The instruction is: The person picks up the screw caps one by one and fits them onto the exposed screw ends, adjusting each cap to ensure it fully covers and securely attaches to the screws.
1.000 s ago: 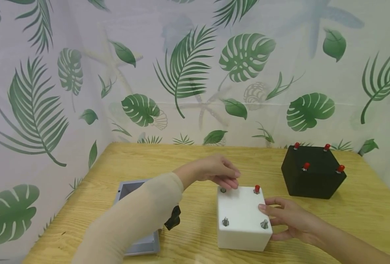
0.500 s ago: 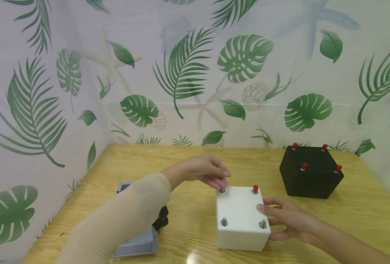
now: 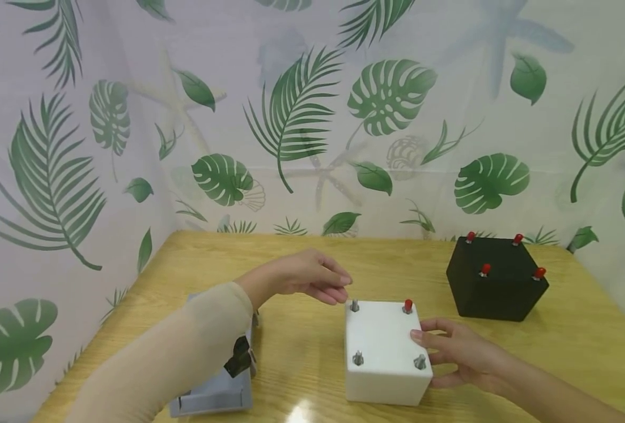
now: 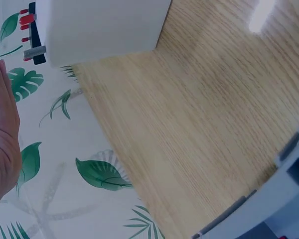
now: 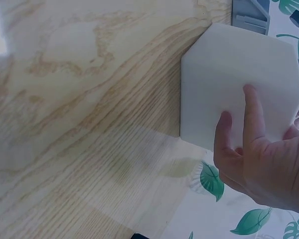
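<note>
On the white block [image 3: 380, 333], one red cap [image 3: 408, 304] is seated and three posts [image 3: 358, 358] stand bare, the right hand [image 3: 463, 352] pressing splayed, the narrowed left hand's [image 3: 312, 276] contents indistinct.

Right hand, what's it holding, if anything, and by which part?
The right hand holds the white box by its right side, thumb at the top edge.

Your left hand [image 3: 310, 276] moved left, away from the white box [image 3: 381, 338] | back left bolt [image 3: 354, 305] now shows more | your left sleeve [image 3: 171, 343] went left too
</note>
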Demonstrator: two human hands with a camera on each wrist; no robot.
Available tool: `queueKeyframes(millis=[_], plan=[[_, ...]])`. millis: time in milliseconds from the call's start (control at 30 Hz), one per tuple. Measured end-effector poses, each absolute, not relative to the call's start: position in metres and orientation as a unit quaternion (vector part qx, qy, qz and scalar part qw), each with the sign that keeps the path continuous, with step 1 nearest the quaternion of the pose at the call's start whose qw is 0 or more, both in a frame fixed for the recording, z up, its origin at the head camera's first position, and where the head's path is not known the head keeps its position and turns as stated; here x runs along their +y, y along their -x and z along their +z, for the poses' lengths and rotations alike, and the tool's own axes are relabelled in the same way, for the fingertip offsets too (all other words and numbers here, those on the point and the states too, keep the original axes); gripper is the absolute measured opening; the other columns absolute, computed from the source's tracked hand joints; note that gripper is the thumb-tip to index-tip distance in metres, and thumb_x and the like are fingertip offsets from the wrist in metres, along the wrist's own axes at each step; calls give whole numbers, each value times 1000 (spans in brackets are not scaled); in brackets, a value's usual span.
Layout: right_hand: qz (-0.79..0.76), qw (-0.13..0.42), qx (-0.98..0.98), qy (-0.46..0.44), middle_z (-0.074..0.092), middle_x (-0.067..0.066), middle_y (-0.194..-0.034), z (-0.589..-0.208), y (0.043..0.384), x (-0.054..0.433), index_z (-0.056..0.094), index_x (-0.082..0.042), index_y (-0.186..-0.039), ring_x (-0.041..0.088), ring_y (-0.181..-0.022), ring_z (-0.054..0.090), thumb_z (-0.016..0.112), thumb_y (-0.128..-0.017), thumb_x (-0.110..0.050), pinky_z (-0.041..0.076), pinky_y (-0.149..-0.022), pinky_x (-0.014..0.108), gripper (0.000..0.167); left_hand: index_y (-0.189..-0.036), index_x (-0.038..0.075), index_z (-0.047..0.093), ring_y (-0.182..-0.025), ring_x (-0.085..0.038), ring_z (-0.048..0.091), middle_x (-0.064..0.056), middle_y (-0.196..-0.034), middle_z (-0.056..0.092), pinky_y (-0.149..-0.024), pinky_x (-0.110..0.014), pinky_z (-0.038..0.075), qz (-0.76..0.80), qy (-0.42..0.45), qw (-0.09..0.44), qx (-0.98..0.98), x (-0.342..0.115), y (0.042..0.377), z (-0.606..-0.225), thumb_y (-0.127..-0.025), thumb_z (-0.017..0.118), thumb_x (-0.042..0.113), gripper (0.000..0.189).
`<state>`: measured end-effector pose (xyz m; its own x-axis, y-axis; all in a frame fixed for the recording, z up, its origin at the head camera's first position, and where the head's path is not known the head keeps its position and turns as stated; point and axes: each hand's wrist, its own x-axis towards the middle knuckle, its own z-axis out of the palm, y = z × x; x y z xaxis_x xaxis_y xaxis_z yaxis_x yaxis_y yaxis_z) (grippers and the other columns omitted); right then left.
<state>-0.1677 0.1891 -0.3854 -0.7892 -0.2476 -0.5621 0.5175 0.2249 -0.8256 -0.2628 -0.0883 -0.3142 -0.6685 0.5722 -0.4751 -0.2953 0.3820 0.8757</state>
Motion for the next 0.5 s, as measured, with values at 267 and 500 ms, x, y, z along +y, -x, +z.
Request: queueKeyframes(millis=[267,500], plan=[[-612,312,720,-100,57,17,-117,-387,169,188,28,2,-136,25,-98,63,60,-92,-38,57,-76,49,67,-119,-4,58,-70,-12,67,-9,-82,69,-71,-27,58,547,-83,393,734,-104,261,-309,-93,59,7,29],[-614,309,719,-102,57,17,-117,-387,168,189,27,2,-137,24,-97,63,61,-92,-38,57,-76,49,69,-120,-4,58,-69,-11,68,-7,-81,69,-72,-27,58,538,-75,387,745,-121,260,-310,-93,59,8,30]])
